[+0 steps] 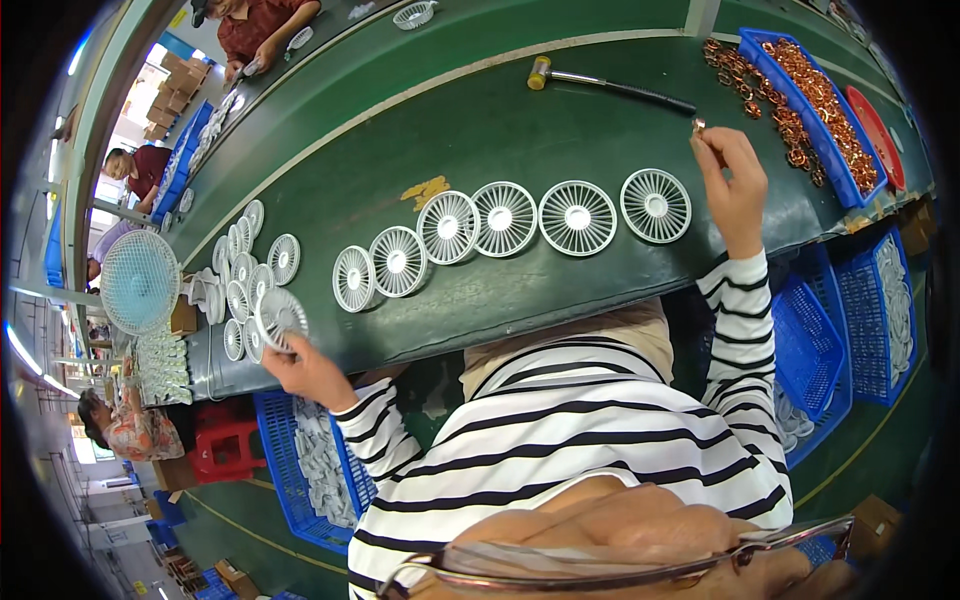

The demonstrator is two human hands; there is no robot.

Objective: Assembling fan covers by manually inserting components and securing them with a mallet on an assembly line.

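At the left, my left hand [308, 372] grips a white round slotted grille [283, 316] by its edge, beside a loose pile of similar white grilles [240, 268]. My right hand [735, 180] is raised at the right, thumb and fingers pinched on a small copper-coloured ring [698, 125]. Between my hands several white spoked grilles, such as one with a pale hub [577, 218], lie flat in a row along the green bench [480, 120]. A mallet [610, 84] with a yellowish head and black handle lies beyond the row, its grip end near my right fingertips.
A blue tray [815, 110] of copper rings stands at the right, with loose rings [765, 90] spilled beside it and a red lid-like disc [875, 138] behind. Blue crates [300, 470] stand below the bench. A fan [140, 282] and co-workers [260, 35] are at the left.
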